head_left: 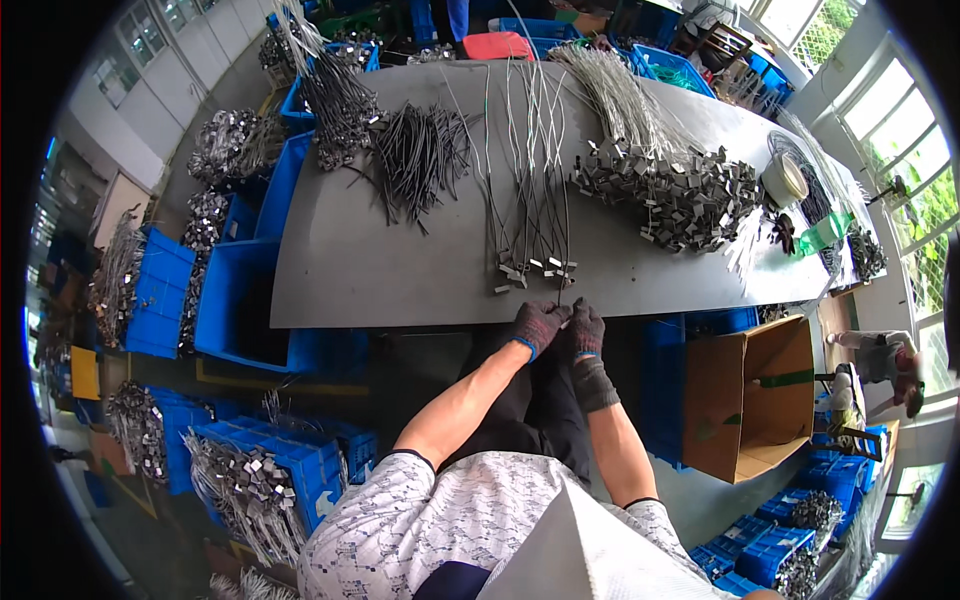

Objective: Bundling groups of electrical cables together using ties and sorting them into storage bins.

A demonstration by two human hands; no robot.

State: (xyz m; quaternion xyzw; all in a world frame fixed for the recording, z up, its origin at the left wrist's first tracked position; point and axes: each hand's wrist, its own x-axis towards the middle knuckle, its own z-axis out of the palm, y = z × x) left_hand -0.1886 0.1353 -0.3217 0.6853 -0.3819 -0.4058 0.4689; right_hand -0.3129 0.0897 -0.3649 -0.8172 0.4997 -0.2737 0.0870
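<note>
My left hand [537, 325] and my right hand [588, 332], both in dark knitted gloves, meet at the near edge of the table. Their fingers are pinched together around what looks like the end of a thin wire, mostly hidden by the gloves. Just beyond them, several long thin wires [527, 160] run up the table, with small silvery metal blocks [513, 274] at their near ends. Left of these lies a bunch of short black cables [424, 155]. To the right is a big heap of metal blocks [690, 200] with pale wires [625, 95] fanning away from it.
The grey table [400, 270] spreads ahead of me. Blue crates [235, 310] stand left, some full of wired metal blocks [262, 480]. An open cardboard box [715, 400] is at my right. Near the table's right end sit a pale roll [785, 180] and a green bottle [824, 232].
</note>
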